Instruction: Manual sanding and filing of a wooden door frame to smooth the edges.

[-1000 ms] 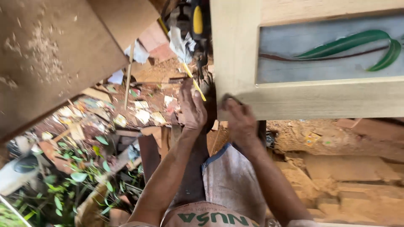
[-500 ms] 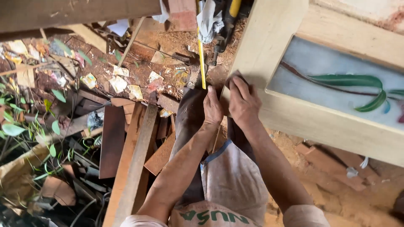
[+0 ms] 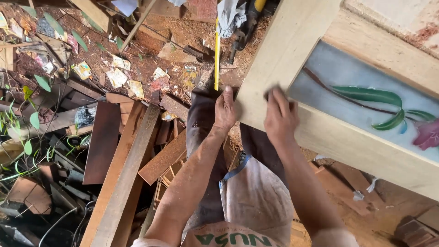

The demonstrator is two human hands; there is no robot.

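The pale wooden door frame [image 3: 292, 55], with its painted-flower glass panel [image 3: 366, 100], stands tilted over the littered floor [image 3: 137, 64]. The right hand [image 3: 280, 116] presses flat on the frame's lower corner, fingers together over something dark. The left hand [image 3: 225, 110] rests, loosely curled, against the frame's edge, just below a yellow tape measure [image 3: 216, 55]. Planks [image 3: 123, 174] lie left.

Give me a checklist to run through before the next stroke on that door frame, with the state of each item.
1. Right hand flat on the frame: ok.
2. Sanding pad under the right hand: cannot tell, hidden.
3. Left hand steadying the frame's edge: ok.
4. Fingers off the glass panel: ok.
5. Yellow tape out of the way: ok, beyond the left hand.
6. Footing: not ok, scrap planks litter the ground.
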